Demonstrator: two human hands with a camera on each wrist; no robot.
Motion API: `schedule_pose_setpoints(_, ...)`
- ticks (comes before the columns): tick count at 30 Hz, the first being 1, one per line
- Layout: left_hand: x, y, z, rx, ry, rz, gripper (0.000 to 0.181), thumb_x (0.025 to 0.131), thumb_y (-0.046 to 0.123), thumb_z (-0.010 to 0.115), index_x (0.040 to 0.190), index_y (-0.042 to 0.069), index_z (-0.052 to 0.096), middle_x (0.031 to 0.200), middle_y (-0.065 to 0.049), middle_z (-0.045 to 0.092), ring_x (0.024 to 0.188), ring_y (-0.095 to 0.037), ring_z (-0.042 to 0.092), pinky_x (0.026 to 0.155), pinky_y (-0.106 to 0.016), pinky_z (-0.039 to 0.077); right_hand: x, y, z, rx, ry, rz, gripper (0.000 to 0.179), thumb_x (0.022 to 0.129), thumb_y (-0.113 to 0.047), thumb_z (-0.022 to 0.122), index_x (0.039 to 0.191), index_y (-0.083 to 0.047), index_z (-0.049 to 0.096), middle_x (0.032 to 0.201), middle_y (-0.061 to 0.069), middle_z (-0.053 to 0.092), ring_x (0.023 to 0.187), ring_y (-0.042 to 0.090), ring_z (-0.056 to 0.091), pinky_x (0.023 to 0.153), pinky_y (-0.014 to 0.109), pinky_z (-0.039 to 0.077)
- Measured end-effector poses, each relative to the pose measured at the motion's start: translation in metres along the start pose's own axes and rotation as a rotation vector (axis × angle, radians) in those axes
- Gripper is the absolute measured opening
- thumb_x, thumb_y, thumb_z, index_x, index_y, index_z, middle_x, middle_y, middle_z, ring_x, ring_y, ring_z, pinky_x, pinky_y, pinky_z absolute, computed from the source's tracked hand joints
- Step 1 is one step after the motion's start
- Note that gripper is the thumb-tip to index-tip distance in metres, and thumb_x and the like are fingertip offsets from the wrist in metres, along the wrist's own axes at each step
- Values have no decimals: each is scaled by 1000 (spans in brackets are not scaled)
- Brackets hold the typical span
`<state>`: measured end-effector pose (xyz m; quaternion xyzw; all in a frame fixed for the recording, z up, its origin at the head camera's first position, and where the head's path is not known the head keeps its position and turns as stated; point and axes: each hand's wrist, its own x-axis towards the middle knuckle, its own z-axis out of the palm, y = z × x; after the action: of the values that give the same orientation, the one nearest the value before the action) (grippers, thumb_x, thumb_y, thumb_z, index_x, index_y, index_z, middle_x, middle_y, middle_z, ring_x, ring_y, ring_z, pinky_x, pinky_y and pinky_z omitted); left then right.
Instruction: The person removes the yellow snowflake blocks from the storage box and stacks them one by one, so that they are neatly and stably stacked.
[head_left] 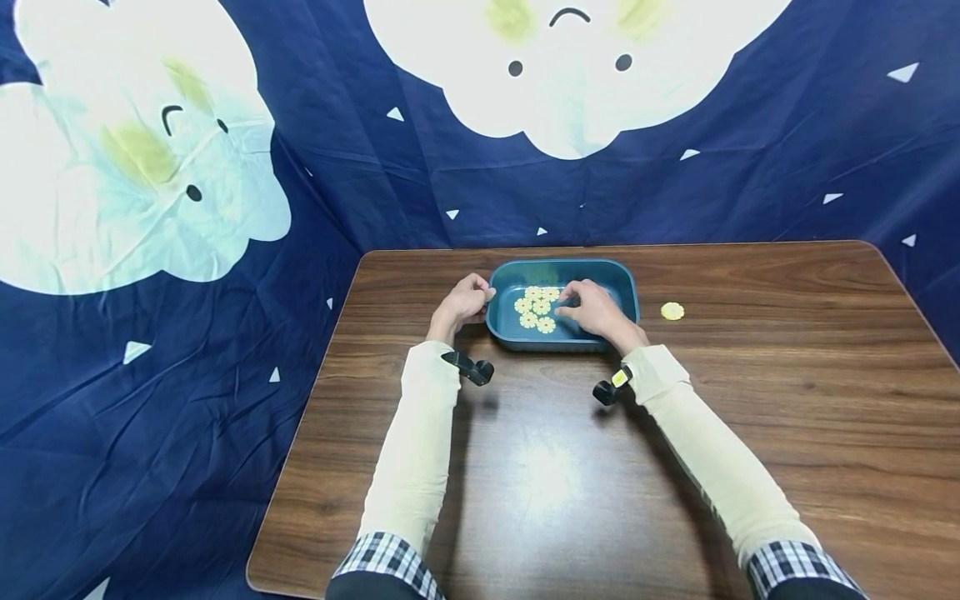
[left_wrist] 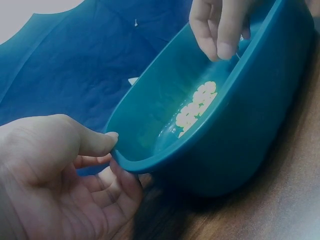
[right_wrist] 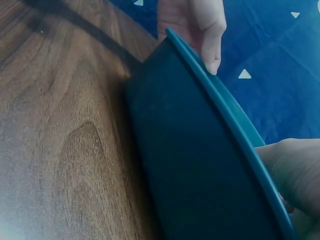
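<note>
A teal oval-cornered plastic basin [head_left: 562,344] stands on the table, with several pale yellow flower-shaped pieces [head_left: 536,307] lying flat on its floor. At the basin's left end my left hand [head_left: 467,300] pinches the rim, thumb on top and fingers below, as the left wrist view shows. My right hand [head_left: 592,308] reaches over the near wall into the basin, its bent fingers pointing down just right of the flower pieces. Thumb and index finger stand apart in the head view. The basin wall hides most of this hand in the right wrist view.
One more yellow flower piece [head_left: 672,311] lies on the wooden table [head_left: 750,392], right of the basin. A blue curtain [head_left: 420,192] with cloud prints hangs behind and to the left of the table. Black wrist cameras are strapped over both pale sleeves.
</note>
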<state>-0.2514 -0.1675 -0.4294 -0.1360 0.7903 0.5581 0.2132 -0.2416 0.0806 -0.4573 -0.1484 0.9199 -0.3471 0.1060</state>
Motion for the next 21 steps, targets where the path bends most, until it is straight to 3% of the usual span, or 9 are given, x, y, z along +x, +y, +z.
schedule_pose_setpoints(14, 1, -2, 0, -9, 3, 7, 12, 100, 14, 49, 91, 12, 41, 80, -5, 40, 73, -18, 45, 66, -29, 46, 10, -5, 11, -176, -101, -104, 24, 82, -20, 74, 103, -9, 67, 112, 12, 65, 112, 30, 49, 100, 46, 37)
schedule_pose_setpoints(21, 0, -1, 0, -6, -2, 15, 11, 100, 14, 49, 92, 12, 42, 82, -5, 41, 72, -17, 45, 65, -28, 46, 9, -12, 13, -244, -128, -70, 31, 81, -24, 76, 109, -12, 67, 116, 14, 57, 114, 33, 47, 100, 48, 38)
